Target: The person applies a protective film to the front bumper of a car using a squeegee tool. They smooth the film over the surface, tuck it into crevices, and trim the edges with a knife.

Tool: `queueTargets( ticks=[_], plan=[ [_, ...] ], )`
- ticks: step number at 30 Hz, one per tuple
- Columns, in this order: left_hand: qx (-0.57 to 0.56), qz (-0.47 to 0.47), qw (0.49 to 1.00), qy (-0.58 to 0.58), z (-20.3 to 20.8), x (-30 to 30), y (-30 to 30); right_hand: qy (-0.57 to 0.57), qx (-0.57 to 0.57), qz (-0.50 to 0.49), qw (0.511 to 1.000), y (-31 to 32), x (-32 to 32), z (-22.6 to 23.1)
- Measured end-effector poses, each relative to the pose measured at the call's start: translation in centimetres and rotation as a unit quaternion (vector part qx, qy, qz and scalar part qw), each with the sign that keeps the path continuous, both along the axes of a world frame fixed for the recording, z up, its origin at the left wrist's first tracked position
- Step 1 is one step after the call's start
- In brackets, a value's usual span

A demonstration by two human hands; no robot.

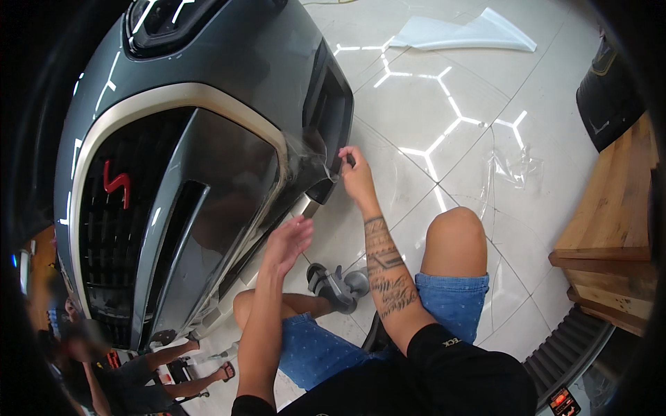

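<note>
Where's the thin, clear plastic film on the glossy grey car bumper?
Head view, just above centre: the clear film is by the bumper's right end in the picture, immediately left of the bare right hand.

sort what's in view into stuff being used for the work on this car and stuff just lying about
Seems part of the work:
- grey car front
- clear film at its lower corner
- right hand, at that corner
- left hand, open, just below

Seems just lying about:
- pale sheet on the floor
- clear scrap on the tiles

Wooden furniture (614, 208) right, tiled floor (520, 222), 1 co-worker (132, 383) left.
</note>
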State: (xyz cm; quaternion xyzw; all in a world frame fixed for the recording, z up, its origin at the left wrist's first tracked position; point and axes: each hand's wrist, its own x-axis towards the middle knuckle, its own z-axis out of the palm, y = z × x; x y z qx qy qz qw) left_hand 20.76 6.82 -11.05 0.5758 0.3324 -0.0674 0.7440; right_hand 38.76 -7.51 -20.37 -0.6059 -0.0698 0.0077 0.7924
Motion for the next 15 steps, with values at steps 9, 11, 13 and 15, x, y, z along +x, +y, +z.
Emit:
queueTargets(
  ticks=[9,11,13,15],
  plan=[
    [-0.158,0.307,0.930,-0.129,-5.4,6.0,-0.8,-0.015,-0.061,0.263,0.963,-0.5,2.7,2.3],
    [-0.153,0.340,0.919,-0.127,-6.0,6.7,-0.6,-0.064,-0.104,0.234,0.965,0.7,2.3,2.5],
    [-0.144,0.369,0.909,-0.128,-6.8,6.3,0.3,-0.049,-0.073,0.217,0.972,2.2,1.2,2.8],
    [-0.138,0.376,0.906,-0.134,-7.3,6.6,0.5,-0.041,-0.020,0.187,0.981,2.7,0.7,1.2]
  ],
)
